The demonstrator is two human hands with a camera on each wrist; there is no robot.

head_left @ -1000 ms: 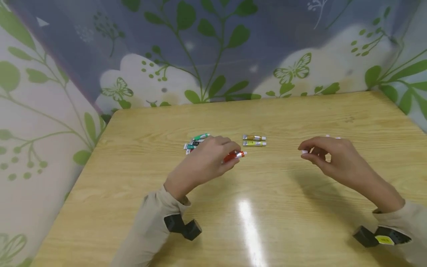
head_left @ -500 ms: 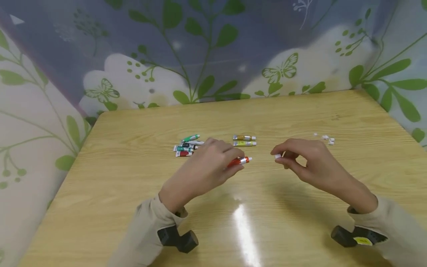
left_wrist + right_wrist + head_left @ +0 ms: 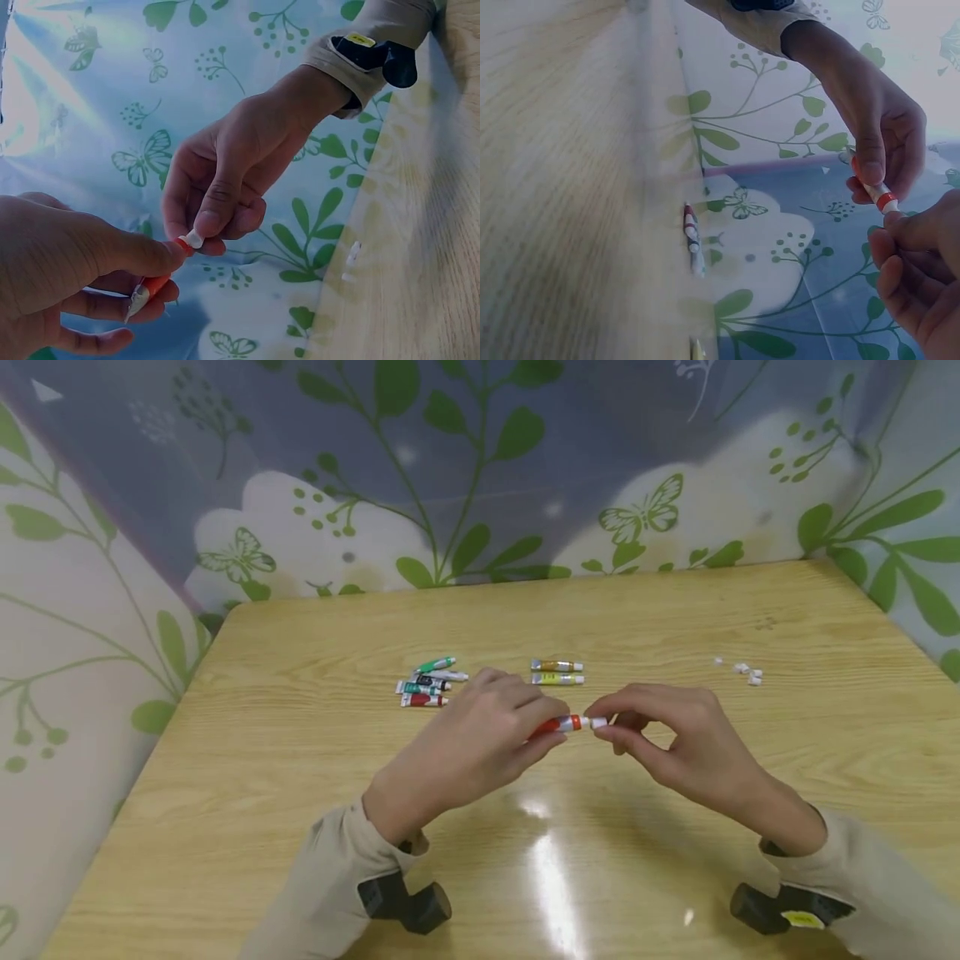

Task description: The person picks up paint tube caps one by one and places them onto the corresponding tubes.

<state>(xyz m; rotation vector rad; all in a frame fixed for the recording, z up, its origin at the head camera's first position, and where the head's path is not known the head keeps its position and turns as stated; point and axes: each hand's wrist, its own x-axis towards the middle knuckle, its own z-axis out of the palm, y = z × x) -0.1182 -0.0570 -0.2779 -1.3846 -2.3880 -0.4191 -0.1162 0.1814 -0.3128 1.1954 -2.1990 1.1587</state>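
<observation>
Above the bench, the left hand curls around and grips a red tube while the right hand, almost closed, pinches a white cap at the tube's tip, and beyond them lie a cluster of tubes, a yellow tube, loose caps and a gold tube.

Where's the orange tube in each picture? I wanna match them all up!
Head: the orange tube is just right of the centre and a bit low, in the left hand.
Left wrist: the orange tube is low on the left, partly behind the thumb.
Right wrist: the orange tube is on the right, about halfway down.
Shared landmark: the right hand, at the tube's tip in all three.
</observation>
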